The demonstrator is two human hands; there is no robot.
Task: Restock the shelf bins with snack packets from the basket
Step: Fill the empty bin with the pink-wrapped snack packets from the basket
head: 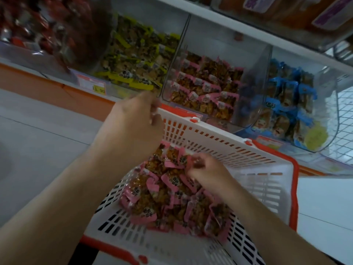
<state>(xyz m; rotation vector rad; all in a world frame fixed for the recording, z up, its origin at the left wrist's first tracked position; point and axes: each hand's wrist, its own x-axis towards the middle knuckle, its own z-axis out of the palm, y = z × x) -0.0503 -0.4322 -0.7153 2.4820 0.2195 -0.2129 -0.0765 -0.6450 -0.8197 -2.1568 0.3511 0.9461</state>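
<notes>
Two hands: left hand (133,121) grips basket (219,138), right hand (207,172) seemingly pinches packets (172,190).

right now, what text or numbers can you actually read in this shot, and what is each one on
"1.90", or close to it, first digit unsure: yellow strip of the price tag below the yellow-packet bin.
Black characters on the pink packets in the basket: too blurred to read.
Purple labels on the upper shelf: unreadable.
Red tag below the blue-packet bin: unreadable.
</notes>
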